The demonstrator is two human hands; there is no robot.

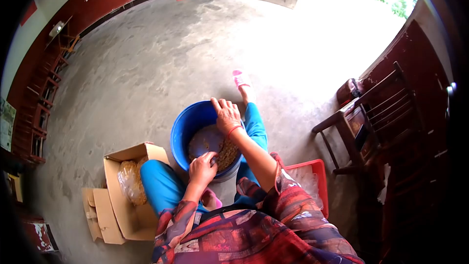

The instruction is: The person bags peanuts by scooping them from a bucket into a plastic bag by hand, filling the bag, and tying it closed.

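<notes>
A blue bucket point(181, 134) stands between my knees, with brownish grain-like bits point(227, 155) and a greyish flat area point(205, 139) inside. My right hand point(228, 117), a red band at its wrist, lies over the far right rim with its fingers curled on the edge. Low over the near side of the bucket, my left hand point(201, 170) is closed. Something small and dark shows at its fingertips, too hidden to name.
Left of my leg, an open cardboard box point(113, 181) holds a clear plastic bag point(128, 181) of yellowish pieces. A red tray point(321, 181) with clear plastic sits at my right. Beyond it is a wooden chair point(349, 137). More chairs point(46, 90) line the left wall.
</notes>
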